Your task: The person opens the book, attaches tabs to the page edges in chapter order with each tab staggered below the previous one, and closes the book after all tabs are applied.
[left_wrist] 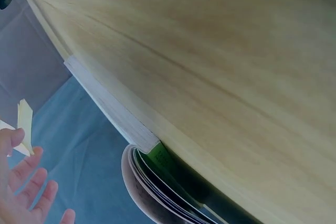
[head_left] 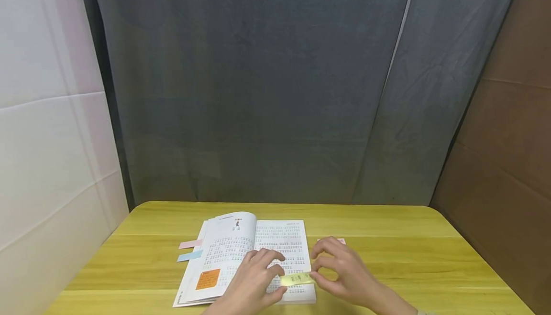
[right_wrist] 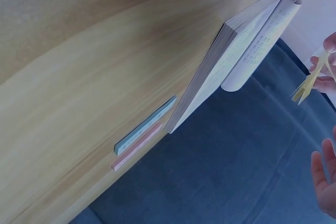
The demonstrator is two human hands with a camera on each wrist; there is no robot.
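Yellow wood-grain table (head_left: 387, 257) fills the lower part of the head view, backed by a grey cloth curtain (head_left: 258, 90). An open white paperback book with printed text (head_left: 241, 253) lies flat near the table's front edge. The left hand (head_left: 254, 281) rests on the right-hand page, likely to keep the pages from springing shut; its thumb and fingers pinch the left end of a small yellow sticky strip (head_left: 296, 279). The right hand (head_left: 344, 269), at 3 o'clock from the strip, pinches its other end, so the strip is stretched between both hands at the page's outer edge. An orange square sticky note (head_left: 208, 279) sits on the left page. Pink and blue sticky tab pads (head_left: 190, 250) lie at 9 o'clock from the book, touching the table.

In the left wrist view, the book's page edges (left_wrist: 113, 106) and green cover show; the yellow strip (left_wrist: 24, 124) stands at the fingertips (left_wrist: 16, 139).

In the right wrist view, the book (right_wrist: 236, 51) is seen from its edge, the tab pads (right_wrist: 142, 132) just beside it, and the strip (right_wrist: 310, 85) is held at 3 o'clock.
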